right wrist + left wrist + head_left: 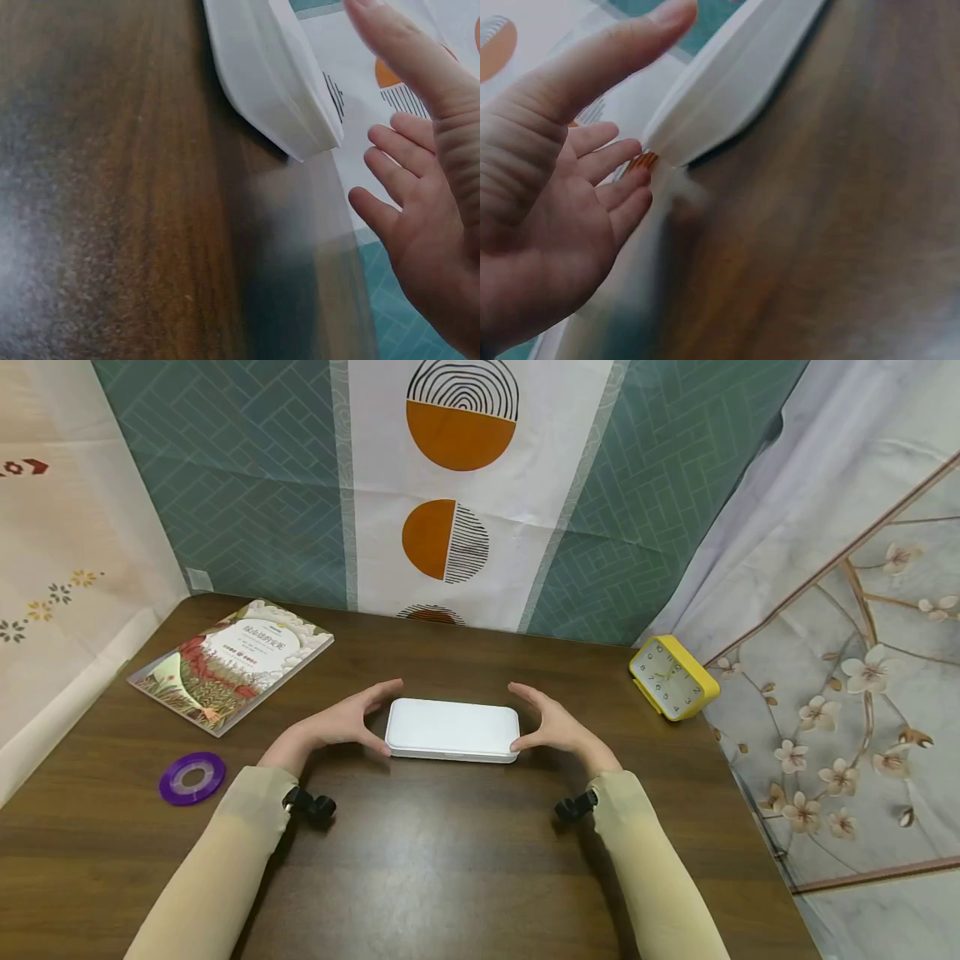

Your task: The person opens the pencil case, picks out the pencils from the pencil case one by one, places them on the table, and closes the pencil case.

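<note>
Pale sleeves cross the bench from seven and five o'clock. At nine, the left hand, fingers spread, gripping nothing, flanks the central white box, laid crosswise, likely to offer each hand an end; at three, the right hand matches.
</note>
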`<action>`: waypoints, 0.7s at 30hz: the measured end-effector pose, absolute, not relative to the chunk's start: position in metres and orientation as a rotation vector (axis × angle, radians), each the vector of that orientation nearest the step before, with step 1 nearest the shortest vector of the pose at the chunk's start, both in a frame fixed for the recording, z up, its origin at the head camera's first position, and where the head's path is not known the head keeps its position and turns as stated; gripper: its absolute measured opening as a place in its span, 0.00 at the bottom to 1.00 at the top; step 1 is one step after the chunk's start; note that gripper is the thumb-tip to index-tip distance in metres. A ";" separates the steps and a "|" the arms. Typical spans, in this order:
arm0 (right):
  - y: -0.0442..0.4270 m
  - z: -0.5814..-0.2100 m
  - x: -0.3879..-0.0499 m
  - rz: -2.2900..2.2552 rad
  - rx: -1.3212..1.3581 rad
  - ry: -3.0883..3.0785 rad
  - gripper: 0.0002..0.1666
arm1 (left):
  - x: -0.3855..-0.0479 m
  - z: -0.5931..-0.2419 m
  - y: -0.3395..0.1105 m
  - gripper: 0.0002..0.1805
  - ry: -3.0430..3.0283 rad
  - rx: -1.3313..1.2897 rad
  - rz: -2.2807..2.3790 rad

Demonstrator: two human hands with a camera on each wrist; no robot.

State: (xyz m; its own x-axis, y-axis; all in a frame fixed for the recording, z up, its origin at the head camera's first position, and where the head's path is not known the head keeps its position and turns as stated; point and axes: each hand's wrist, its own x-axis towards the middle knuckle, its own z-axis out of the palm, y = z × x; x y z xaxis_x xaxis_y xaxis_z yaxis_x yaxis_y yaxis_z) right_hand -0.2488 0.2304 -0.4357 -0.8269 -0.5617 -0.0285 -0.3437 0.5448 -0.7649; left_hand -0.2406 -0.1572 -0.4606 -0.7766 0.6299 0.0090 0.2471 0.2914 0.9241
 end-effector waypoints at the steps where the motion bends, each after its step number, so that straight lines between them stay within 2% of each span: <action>1: 0.230 -0.436 -0.249 -1.143 -0.759 2.498 0.64 | -0.240 -0.463 -0.157 0.64 2.207 0.799 1.488; 21: 0.225 -0.444 -0.250 -1.058 -0.765 2.365 0.70 | -0.237 -0.474 -0.146 0.63 2.331 0.739 1.398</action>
State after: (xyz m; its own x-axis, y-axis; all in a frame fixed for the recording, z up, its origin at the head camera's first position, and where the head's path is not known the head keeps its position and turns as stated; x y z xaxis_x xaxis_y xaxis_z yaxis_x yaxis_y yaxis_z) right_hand -0.2505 0.2250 -0.4438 -0.7520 -0.6390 -0.1620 -0.3053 0.5554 -0.7736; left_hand -0.2365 -0.1459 -0.4739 -0.8136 0.5813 -0.0101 0.2647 0.3859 0.8838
